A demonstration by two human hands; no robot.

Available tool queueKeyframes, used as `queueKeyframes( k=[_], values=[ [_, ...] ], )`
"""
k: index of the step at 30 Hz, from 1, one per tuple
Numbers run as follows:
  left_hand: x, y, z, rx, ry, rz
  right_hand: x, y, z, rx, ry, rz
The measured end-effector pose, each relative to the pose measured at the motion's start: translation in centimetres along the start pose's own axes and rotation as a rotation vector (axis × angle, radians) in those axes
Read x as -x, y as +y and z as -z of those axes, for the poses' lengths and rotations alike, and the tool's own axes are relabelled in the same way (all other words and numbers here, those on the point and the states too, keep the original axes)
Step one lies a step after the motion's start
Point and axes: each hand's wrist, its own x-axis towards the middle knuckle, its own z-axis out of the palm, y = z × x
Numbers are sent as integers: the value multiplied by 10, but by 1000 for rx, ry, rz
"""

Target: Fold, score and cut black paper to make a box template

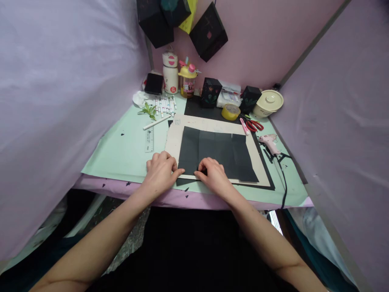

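Two bare forearms rise from the lower corners. The left hand spreads its thumb from bent fingers onto the lower-left corner of a dark creased sheet, lying mid-frame on a beige board. The right hand curls at the sheet's lower edge; whether it pinches, I cannot tell. Yellow tape and a pink cutter crowd the board's upper right.

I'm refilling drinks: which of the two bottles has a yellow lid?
The right-hand, pink-lettered bottle; the left-hand bottle has a mostly white lid.
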Motion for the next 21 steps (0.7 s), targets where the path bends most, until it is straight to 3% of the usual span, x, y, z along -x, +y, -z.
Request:
queueKeyframes(
  k=[4,9,11,17,21],
  values=[
    [3,-9,-4,69,59,-47,4,1,-3,-39,30,48],
    [5,-17,-11,184,120,-499,11,2,-11,94,114,245],
    [4,-21,-11,184,115,-620,13,3,-13,176,124,345],
    [2,-32,-5,63,110,-773,13,5,-9,350,63,531],
    [4,-35,-4,-26,116,-806,12,3,1,469,16,614]
  ],
)
